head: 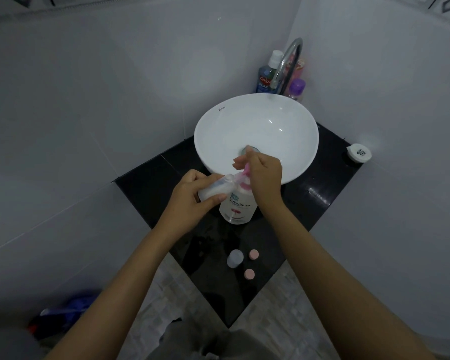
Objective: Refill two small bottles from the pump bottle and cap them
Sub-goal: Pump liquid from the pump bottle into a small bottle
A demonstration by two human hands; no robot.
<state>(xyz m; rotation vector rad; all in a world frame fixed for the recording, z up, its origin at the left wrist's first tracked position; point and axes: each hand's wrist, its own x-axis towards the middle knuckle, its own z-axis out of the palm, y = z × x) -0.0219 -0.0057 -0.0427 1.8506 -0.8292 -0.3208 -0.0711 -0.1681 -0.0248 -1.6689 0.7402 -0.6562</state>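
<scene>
Pressing the pump bottle (238, 207) beside the basin (255, 136), right hand (264, 175) bears down; left hand (190, 201) pinches a tilted small bottle (213, 189); misalignment with the nozzle could spill soap.

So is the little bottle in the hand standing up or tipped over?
Tipped. The left hand holds the little bottle on its side, mouth toward the pump bottle's pink spout, with the right hand on the pump.
</scene>
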